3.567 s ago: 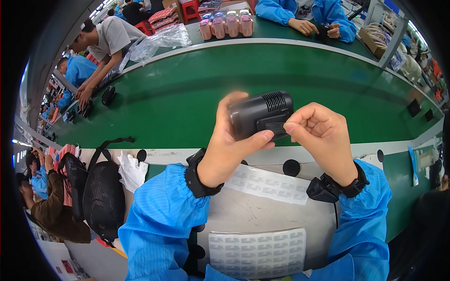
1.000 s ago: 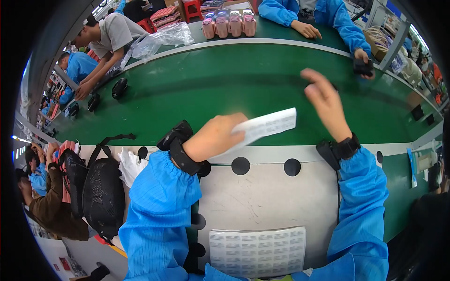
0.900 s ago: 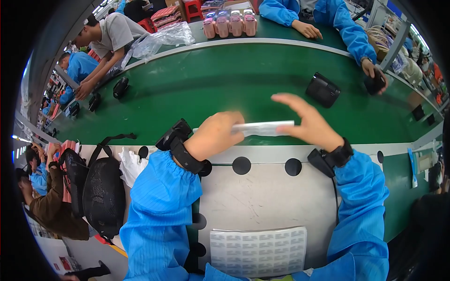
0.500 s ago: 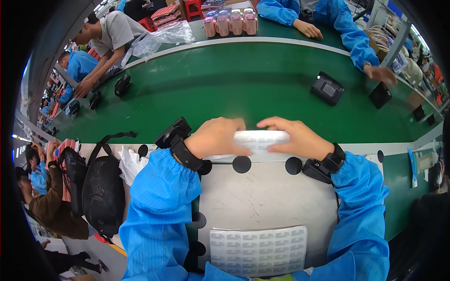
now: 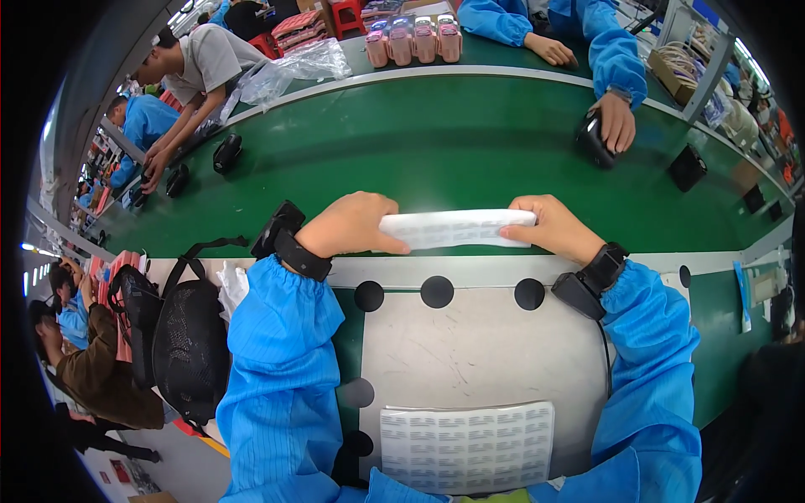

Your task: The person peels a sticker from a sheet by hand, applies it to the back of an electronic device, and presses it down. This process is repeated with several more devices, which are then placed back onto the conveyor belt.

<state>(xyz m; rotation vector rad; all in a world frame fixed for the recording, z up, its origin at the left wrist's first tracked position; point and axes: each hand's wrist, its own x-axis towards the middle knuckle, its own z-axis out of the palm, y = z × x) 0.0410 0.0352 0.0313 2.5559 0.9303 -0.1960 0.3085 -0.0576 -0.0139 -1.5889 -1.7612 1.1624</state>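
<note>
A rolled or folded white sheet of printed labels (image 5: 457,229) stretches between my two hands, just beyond the near rim of the green belt. Its left end is pinched by my left hand (image 5: 356,225), thumb below and fingers above. My right hand (image 5: 560,228) grips the other end with the thumb across its front. Below them, on the pale board (image 5: 478,352), lies a flat stack of label sheets (image 5: 466,448) printed in rows. Black bands with small box-like devices sit on both my wrists.
Several black rounded devices rest on the green belt (image 5: 402,151). Across it, a person's hand (image 5: 616,121) holds a black device (image 5: 594,140). Pink bottle-like items (image 5: 413,42) stand on the far side. A black mesh bag (image 5: 191,352) lies at my left.
My hands have moved apart, showing more of the label sheet between them. The co-worker's hand has moved left onto a black device, which has shifted and turned.
</note>
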